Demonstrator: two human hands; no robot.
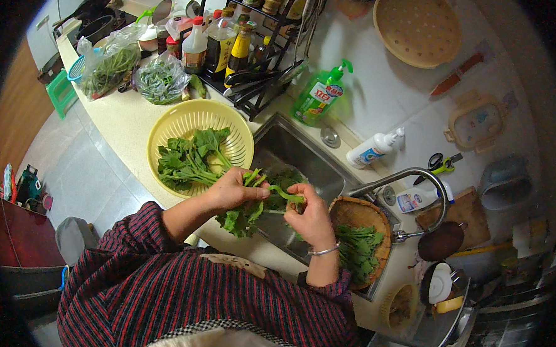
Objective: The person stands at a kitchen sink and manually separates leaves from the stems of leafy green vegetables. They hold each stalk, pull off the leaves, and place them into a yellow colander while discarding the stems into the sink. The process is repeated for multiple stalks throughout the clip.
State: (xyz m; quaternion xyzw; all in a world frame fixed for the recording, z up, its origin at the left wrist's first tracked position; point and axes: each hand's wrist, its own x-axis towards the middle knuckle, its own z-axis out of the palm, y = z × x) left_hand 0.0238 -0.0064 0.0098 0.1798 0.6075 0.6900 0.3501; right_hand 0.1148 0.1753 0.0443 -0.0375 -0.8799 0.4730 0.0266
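My left hand [239, 189] grips a bunch of leafy green stalks [241, 218] by the stems, in front of the sink's left end. Its leaves hang below the hand. Between the fingertips of my right hand [309, 215] is the end of one bent green stem [284, 193] that runs across from the left hand. Left of the hands, a yellow plastic colander [167, 120] holds more leafy stalks [189, 157]. Dark greens [282, 181] lie in the steel sink [279, 140], partly hidden by my hands. To the right, a woven bamboo basket [351, 208] contains further greens [361, 251].
A curved steel faucet [415, 171] arches over the sink's right side. Behind the sink stand a green dish-soap bottle [317, 98] and a white pump bottle [373, 148]. Bagged greens [162, 80] and a black rack [258, 94] with bottles and knives occupy the counter's back left.
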